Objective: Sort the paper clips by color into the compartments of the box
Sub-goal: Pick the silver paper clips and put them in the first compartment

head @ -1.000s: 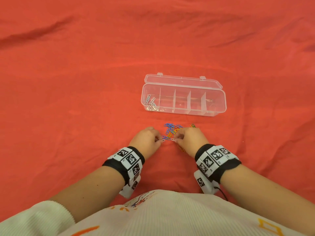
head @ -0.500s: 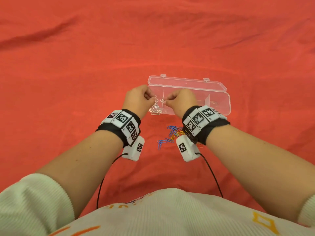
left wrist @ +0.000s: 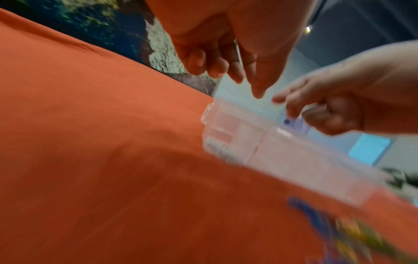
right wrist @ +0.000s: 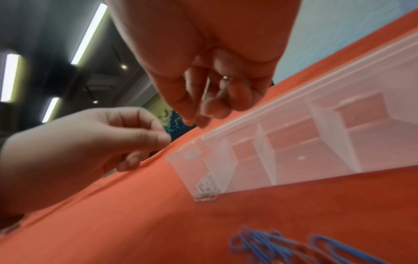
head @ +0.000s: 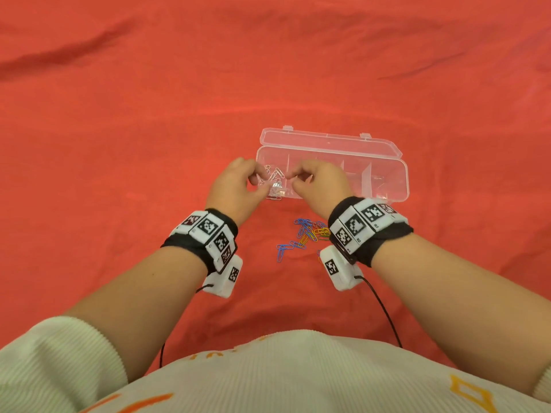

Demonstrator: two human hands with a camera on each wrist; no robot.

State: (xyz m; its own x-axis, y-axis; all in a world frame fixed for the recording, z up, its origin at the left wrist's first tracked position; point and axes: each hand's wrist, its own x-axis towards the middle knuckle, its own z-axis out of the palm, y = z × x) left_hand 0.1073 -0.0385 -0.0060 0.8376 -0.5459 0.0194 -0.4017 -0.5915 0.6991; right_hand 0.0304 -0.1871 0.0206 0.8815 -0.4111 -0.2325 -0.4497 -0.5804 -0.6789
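Note:
A clear compartment box (head: 386,200) lies open on the red cloth, its lid folded back. Several silver paper clips (head: 275,177) sit in its leftmost compartment, also seen in the right wrist view as silver clips (right wrist: 207,182). One silver clip (right wrist: 204,198) lies on the cloth against the front wall. My left hand (head: 258,181) and right hand (head: 293,177) hover over that compartment, fingers pointing down and loosely bent. No clip shows between the right hand's fingertips (right wrist: 190,121) or in the left hand (right wrist: 147,148). A pile of blue, yellow and orange clips (head: 310,231) lies nearer me.
The other compartments of the box (right wrist: 316,142) hold no clips that I can see. Red cloth (head: 149,144) spreads wrinkled on all sides. Cables hang from both wrist units above my lap. The left wrist view is blurred; the box (left wrist: 282,155) shows below my fingers.
Both hands rose from the coloured pile, each pinching a silver clip, and moved forward over the box's left compartment. Their fingertips now stand slightly apart with no clip visible in them.

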